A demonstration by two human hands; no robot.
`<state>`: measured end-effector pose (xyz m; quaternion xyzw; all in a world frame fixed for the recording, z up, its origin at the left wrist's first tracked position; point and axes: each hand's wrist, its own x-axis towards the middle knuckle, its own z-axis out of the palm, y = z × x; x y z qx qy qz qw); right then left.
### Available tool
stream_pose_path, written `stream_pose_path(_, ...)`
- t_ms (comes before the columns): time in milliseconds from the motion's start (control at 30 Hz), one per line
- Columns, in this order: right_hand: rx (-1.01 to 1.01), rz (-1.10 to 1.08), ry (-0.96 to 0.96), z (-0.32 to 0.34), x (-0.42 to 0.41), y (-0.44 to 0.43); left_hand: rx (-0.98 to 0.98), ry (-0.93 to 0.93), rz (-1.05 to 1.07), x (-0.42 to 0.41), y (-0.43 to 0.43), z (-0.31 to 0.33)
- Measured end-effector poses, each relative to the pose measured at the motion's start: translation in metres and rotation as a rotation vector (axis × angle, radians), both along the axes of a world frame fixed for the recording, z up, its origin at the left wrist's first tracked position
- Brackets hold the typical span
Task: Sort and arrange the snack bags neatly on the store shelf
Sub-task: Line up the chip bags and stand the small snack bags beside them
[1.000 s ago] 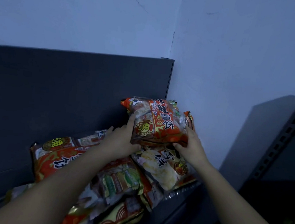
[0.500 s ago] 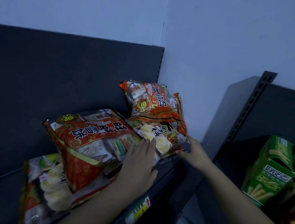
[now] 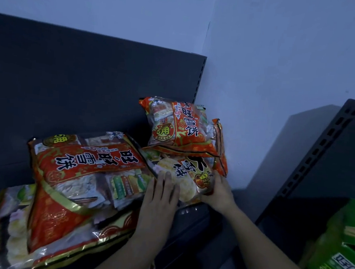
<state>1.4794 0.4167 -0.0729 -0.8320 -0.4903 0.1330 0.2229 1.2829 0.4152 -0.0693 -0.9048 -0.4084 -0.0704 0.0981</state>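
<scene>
Several red and orange snack bags lie on a dark shelf (image 3: 195,222). One small bag (image 3: 179,128) sits on top of the stack in the right corner. Beneath it lies a bag with a pale cracker picture (image 3: 188,177). My left hand (image 3: 160,196) rests flat, fingers straight, on that lower bag's left edge. My right hand (image 3: 220,193) holds its right corner, fingers hidden beneath. A large red bag (image 3: 84,169) lies to the left over other bags (image 3: 14,227).
The shelf's dark back panel (image 3: 80,84) rises behind the bags, and a pale wall (image 3: 272,78) closes the right side. A slotted upright (image 3: 324,150) stands at right. Green snack boxes (image 3: 341,253) fill the neighbouring shelf at lower right.
Both hands let go of the top small bag, which stayed on the stack, and dropped to the bag beneath it. The view swung right, showing the green boxes.
</scene>
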Motion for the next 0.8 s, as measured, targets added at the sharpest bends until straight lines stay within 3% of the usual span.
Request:
stream_pose_path(100, -0.058, 0.058, 0.009, -0.003, 0.010, 0.013, 0.089, 0.000, 0.025, 0.005, 0.008, -0.007)
stream_pose_path(200, -0.061, 0.035, 0.057, -0.003, 0.016, 0.020, 0.036, -0.083, 0.037, 0.007, 0.010, -0.010)
stream_pose_path(367, 0.119, -0.023, 0.185, 0.003, 0.022, 0.019, 0.128, -0.138, 0.037, 0.008, 0.011, -0.005)
stream_pose_path(567, 0.307, -0.046, 0.338, 0.048, -0.002, -0.015, 0.088, -0.143, 0.081, 0.003, 0.008, 0.012)
stream_pose_path(800, 0.405, 0.002, 0.307, 0.108, -0.028, -0.053, 0.143, -0.282, 0.057, -0.005, -0.005, 0.029)
